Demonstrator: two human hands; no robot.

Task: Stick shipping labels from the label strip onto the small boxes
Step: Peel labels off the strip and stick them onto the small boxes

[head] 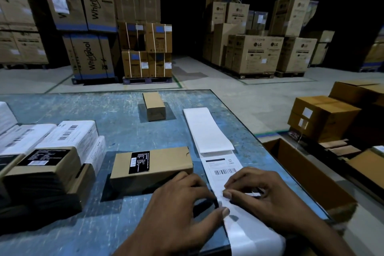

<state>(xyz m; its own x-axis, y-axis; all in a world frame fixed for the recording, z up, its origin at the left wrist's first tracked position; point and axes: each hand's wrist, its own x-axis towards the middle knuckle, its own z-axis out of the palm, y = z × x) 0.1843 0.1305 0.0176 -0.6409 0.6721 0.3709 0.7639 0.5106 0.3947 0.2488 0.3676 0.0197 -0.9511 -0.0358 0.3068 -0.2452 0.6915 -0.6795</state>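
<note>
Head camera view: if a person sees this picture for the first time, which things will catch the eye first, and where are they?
First come the two hands at the bottom: the left hand and right hand pinch the white label strip, which runs away along the table's right side. Just left of them lies a small brown box with a black sticker. Behind the table, stacks of large cartons fill the dark warehouse.
</note>
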